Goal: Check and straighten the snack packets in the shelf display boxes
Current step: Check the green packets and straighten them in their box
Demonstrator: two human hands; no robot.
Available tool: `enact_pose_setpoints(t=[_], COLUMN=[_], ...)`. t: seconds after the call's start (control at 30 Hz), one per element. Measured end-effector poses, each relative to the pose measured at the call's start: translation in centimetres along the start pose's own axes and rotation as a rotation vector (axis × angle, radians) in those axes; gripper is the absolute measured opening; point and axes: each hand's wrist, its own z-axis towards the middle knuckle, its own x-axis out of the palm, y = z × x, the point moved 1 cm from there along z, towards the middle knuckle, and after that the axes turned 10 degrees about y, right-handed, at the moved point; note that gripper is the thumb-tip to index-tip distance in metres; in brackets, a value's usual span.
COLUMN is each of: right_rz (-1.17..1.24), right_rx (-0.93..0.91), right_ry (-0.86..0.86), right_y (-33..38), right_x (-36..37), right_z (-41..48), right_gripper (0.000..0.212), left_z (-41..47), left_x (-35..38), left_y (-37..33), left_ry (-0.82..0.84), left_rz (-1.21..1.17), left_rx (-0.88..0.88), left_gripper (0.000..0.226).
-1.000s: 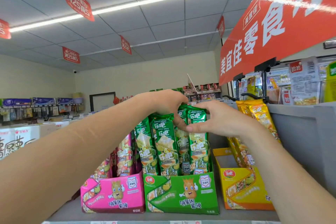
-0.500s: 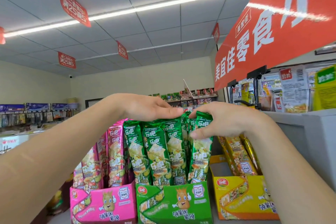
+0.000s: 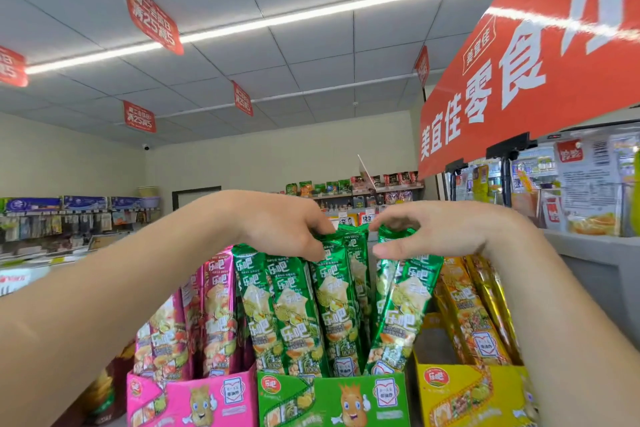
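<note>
Packets (image 3: 298, 315) green, glossy, upright, rightmost tilted

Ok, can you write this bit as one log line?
step: straightening green packets | left hand: grips packet tops | right hand: pinches packet tops | in: green box

The middle box (image 3: 332, 402) sits between the left box (image 3: 194, 402), which touches it, and the right box (image 3: 467, 399), just beside it. The middle packets (image 3: 294, 315) stand in it. Above the middle box, the left hand (image 3: 287, 225) holds the packet tops on the left side. The right hand (image 3: 433, 236) pinches the tops of the ones leaning right. The big sign (image 3: 519, 80) hangs high up to its right. The far shelf (image 3: 363, 191) is behind it.
</note>
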Motion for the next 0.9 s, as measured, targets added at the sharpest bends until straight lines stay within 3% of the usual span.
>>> enact_pose_setpoints(t=[0.1, 0.17, 0.33, 0.4, 0.53, 0.73, 0.8, 0.9], right_rz=[0.266, 0.422, 0.829, 0.745, 0.445, 0.485, 0.592, 0.634], right_rx=[-0.07, -0.12, -0.112, -0.047, 0.003, 0.124, 0.126, 0.099], right_ry=[-0.115, -0.182, -0.324, -0.301, -0.091, -0.313, -0.32, -0.315], right_y=[-0.9, -1.3, -2.5, -2.4, -1.7, -2.4, -2.6, -2.6], right_x=[0.8, 1.4, 1.1, 1.0, 1.0, 0.4, 0.5, 1.1], right_z=[0.3, 0.9, 3.4, 4.6, 6.1, 4.3, 3.3, 2.6], right_gripper=[0.081, 0.078, 0.037, 0.029, 0.029, 0.046, 0.054, 0.04], left_z=[0.6, 1.7, 2.8, 2.7, 2.7, 2.8, 2.6, 2.7], left_x=[-0.8, -1.0, -0.6, -0.5, -0.3, 0.0, -0.3, -0.6], left_y=[-0.2, -0.2, 0.0, -0.1, 0.0, 0.0, -0.2, -1.3], left_ry=[0.084, 0.154, 0.161, 0.166, 0.145, 0.139, 0.16, 0.154], left_rz=[-0.035, -0.069, -0.142, -0.151, -0.164, -0.184, -0.173, -0.204], left_rx=[-0.024, -0.017, 0.025, 0.039, 0.047, 0.044, 0.026, 0.116], left_gripper=[0.057, 0.051, 0.042, 0.046, 0.043, 0.038, 0.052, 0.086])
